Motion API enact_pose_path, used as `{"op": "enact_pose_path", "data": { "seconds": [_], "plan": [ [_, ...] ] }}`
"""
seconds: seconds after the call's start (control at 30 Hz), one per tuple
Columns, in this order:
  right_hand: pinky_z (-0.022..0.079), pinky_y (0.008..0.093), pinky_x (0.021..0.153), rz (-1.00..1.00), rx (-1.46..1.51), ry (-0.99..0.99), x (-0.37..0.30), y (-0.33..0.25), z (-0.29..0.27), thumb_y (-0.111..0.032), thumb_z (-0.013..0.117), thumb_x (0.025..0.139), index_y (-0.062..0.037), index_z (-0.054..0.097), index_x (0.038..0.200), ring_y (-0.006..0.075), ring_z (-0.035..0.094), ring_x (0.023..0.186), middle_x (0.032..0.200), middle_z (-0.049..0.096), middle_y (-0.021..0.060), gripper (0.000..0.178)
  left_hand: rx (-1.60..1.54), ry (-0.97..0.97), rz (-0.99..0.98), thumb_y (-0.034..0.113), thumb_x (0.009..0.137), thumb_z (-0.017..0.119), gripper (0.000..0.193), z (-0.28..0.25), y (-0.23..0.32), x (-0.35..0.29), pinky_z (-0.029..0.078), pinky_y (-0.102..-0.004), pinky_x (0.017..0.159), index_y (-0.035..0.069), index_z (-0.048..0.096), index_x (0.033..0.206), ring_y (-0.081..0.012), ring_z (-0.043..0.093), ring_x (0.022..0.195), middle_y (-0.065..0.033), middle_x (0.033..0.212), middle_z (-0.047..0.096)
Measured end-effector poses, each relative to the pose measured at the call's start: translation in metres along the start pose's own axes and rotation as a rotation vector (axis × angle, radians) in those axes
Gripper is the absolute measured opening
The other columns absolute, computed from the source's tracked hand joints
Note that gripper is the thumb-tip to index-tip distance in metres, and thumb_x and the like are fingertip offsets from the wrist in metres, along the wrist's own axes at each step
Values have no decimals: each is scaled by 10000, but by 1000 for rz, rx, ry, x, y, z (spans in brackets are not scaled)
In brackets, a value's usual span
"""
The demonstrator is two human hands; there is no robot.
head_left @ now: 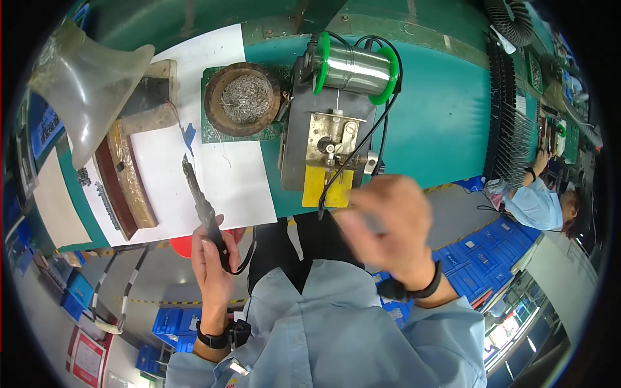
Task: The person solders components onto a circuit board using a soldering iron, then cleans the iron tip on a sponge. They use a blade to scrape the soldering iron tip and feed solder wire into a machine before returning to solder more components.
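My left hand [210, 265] is wrapped round the dark handle of a soldering iron [206, 210]. The iron slants up and to the left, its tip over the white paper [239, 178] just below a small blue piece [188, 137]. Blurred by motion, my right hand [396, 220] hangs in front of the bench edge, right of the yellow plate [328, 187] on a solder feeder [333, 139]. Its fingers look bent, but whether they hold anything is smeared. A solder wire spool [356, 68] with green flanges sits on the feeder, its wire running down into the metal block.
A round bowl [213, 97] of metal scraps stands left of the feeder. A translucent funnel-shaped hood [90, 90] overhangs the far left, above a taped angled fixture [132, 174]. Black racks with thin pins [508, 129] line the right; a person in blue [535, 204] works beyond.
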State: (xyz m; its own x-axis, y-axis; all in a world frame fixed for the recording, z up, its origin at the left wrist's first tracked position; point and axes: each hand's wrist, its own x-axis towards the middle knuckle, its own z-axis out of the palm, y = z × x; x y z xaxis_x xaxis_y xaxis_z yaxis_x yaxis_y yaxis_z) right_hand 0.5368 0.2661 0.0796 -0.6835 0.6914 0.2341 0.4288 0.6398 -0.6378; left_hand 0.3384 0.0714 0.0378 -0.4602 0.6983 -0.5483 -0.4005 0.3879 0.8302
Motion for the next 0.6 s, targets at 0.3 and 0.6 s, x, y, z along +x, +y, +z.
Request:
{"op": "enact_pose_path", "data": {
  "seconds": [0.3,0.6],
  "plan": [
    [362,344,751,-271,-918,-779,55,-52,90,-192,667,726,-83,700,911,218,489,961,911,578,70,218,-175,18,-58,371,1039,344,442,0,-8,-25,325,-215,468,-3,440,1253,-71,389,523,-44,752,496],
    [347,377,573,-174,-1007,-1380,92,-61,131,-181,735,703,-182,729,925,185,599,800,887,641,-44,223,-260,30,20,330,1048,332,392,-19,-14,-46,315,-211,459,7,448,1237,-72,392,532,-43,750,495]
  ]
}}
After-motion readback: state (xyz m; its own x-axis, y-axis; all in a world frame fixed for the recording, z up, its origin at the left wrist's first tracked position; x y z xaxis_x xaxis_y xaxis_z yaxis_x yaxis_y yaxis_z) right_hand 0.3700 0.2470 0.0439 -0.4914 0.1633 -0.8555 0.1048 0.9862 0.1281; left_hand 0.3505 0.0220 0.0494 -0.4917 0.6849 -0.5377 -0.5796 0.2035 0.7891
